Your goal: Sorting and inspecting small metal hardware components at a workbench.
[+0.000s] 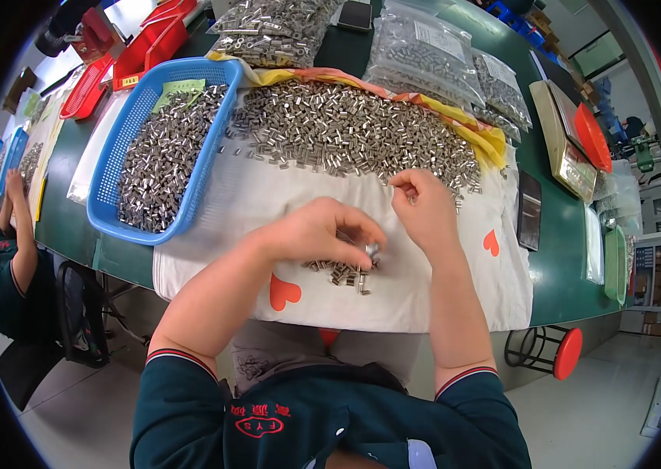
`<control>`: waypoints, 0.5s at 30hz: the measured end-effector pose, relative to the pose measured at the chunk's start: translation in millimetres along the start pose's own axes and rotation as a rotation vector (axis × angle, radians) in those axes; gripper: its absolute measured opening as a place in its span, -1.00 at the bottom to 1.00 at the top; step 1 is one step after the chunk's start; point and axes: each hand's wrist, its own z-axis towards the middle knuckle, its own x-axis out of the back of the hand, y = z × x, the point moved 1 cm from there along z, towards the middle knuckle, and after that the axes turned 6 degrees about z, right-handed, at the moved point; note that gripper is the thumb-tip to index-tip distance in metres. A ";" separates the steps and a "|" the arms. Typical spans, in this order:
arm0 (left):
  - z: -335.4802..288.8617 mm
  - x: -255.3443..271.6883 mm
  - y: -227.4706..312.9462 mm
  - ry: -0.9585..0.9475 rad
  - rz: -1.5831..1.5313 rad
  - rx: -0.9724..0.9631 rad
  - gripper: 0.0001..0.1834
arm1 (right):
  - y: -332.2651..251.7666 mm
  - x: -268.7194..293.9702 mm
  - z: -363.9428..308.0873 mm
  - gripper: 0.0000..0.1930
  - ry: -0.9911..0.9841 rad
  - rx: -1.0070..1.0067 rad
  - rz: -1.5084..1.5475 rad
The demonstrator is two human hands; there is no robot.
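Note:
A wide heap of small shiny metal tubes [346,125] lies across the white cloth [221,250]. My left hand [323,233] is closed around a few metal tubes [373,250], which show at its fingertips. Just below it, a smaller pile of tubes [346,277] rests on the cloth, partly hidden by that hand. At the near edge of the big heap, my right hand [426,209] is closed in a pinch of thumb and forefinger. Whatever sits between those fingertips is too small to make out.
On the left stands a blue perforated basket [98,191] full of tubes. Clear bags of metal parts [424,55] line the back. A dark phone [529,211] lies to the right on the green table [561,289]. A red stool [568,353] stands below; another person [22,262] sits at left.

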 end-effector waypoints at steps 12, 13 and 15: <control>13.8 20.1 -23.0 0.367 -0.339 -0.030 -0.64 | -6.8 -5.7 -4.6 -0.85 -0.192 -0.023 0.719; 14.0 19.9 -23.2 0.366 -0.339 -0.029 -0.64 | -7.0 -5.5 -4.3 -0.85 -0.192 -0.016 0.692; 14.7 19.2 -23.5 0.381 -0.313 -0.021 -0.66 | -9.3 -4.0 -5.0 -0.85 -0.191 -0.010 0.666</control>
